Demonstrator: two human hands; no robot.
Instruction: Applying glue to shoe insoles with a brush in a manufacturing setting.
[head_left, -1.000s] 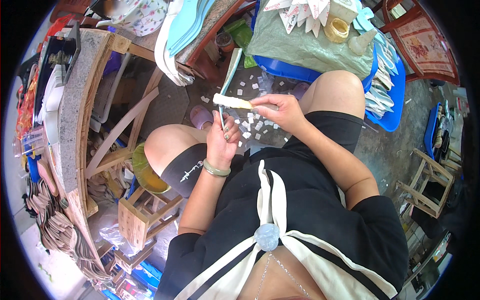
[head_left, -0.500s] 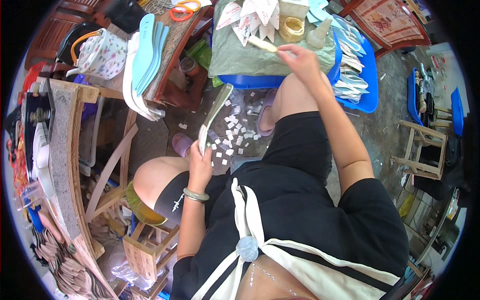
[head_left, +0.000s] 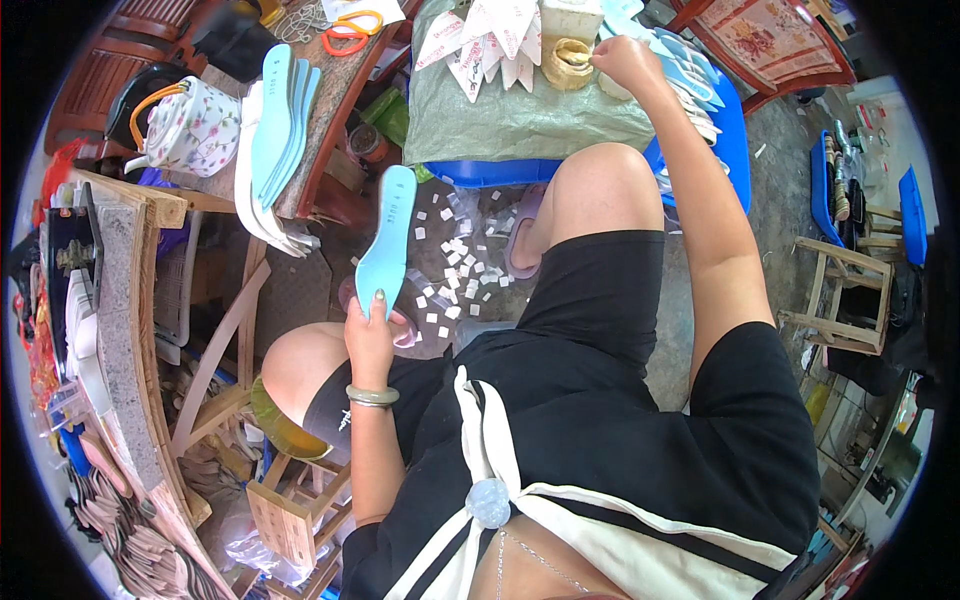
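Note:
My left hand (head_left: 370, 335) grips a light-blue insole (head_left: 388, 235) by its heel end, thumb on the blue face, the toe pointing away from me. At the back, my right hand (head_left: 632, 64) is closed beside a yellowish, crusted pot (head_left: 567, 66). Its fingers pinch a short pale brush, mostly hidden now, with its end at the pot's mouth. White triangular pieces (head_left: 472, 62) with red print fan out left of the pot, on a green sheet (head_left: 540, 125) over a blue bin.
More blue insoles (head_left: 290, 130) lie on the left table's edge near a flowered teapot (head_left: 195, 125) and orange-handled scissors (head_left: 352, 32). A blue crate (head_left: 738, 150) of insoles stands at the right. White squares (head_left: 455, 275) litter the floor. A wooden stool (head_left: 840, 295) stands far right.
My right hand has moved back and right with the brush, to the pot. My left hand has shifted slightly left and down, turning the insole from edge-on to blue face up.

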